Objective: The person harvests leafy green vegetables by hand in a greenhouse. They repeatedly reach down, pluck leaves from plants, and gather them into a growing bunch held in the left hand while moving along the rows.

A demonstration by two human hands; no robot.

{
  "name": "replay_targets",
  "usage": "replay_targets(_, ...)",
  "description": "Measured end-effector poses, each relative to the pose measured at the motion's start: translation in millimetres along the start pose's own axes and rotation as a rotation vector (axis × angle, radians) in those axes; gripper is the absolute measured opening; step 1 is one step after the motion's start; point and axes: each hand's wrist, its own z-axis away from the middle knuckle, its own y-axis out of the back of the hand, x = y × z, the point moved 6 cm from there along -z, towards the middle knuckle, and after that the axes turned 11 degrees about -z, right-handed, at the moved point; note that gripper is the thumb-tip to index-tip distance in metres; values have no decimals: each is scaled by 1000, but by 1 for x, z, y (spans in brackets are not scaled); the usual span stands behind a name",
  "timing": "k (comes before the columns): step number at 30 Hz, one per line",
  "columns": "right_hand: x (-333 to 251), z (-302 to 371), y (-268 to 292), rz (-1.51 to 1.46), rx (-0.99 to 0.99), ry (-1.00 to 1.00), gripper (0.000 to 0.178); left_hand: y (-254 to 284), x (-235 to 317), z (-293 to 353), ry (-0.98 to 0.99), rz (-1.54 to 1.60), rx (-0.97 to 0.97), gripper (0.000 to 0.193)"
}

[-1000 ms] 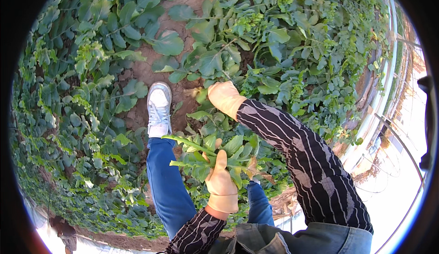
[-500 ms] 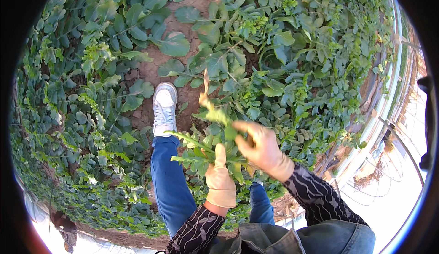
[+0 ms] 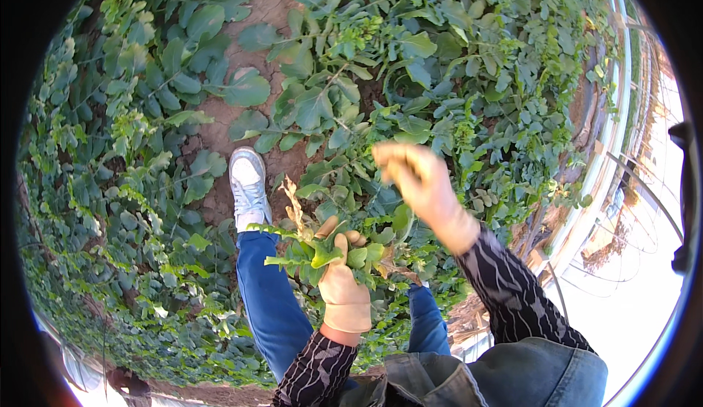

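Observation:
My left hand (image 3: 343,290), in a pale tan glove, is closed round a small bunch of picked leaves (image 3: 324,252). Green lobed leaves stick out on both sides of the fist, along with a dry, curled brown leaf (image 3: 294,208) at the top and a withered one (image 3: 388,263) on the right. My right hand (image 3: 428,191), gloved alike, hovers over the green plants to the upper right of the bunch. Its fingers are stretched forward with the thumb apart, somewhat blurred, and nothing shows in them.
Low leafy plants (image 3: 469,92) grow densely on both sides of a strip of bare, cracked soil (image 3: 253,48). My white shoe (image 3: 247,180) stands on that strip. A pale curved rail (image 3: 626,77) and thin hoops (image 3: 648,184) run along the right side.
The right hand has moved away from the bunch, up and to the right. The yellowing leaf with the dry tip now lies with the bunch in my left hand.

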Motion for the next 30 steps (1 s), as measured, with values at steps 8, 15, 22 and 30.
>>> replay_targets(8,90,-135,9,741,-261,-242,28,-14,-9,6,17,-66,-33,31)
replay_targets(15,94,-162,-30,1127,-536,-123,39,-22,-13,9,107,-90,-22,34)
replay_targets(22,135,-160,-29,724,-461,-390,53,-24,-8,9,117,-61,-48,34)
replay_targets(30,127,-159,-34,1179,-670,-506,54,-16,-6,5,94,-57,-50,35)
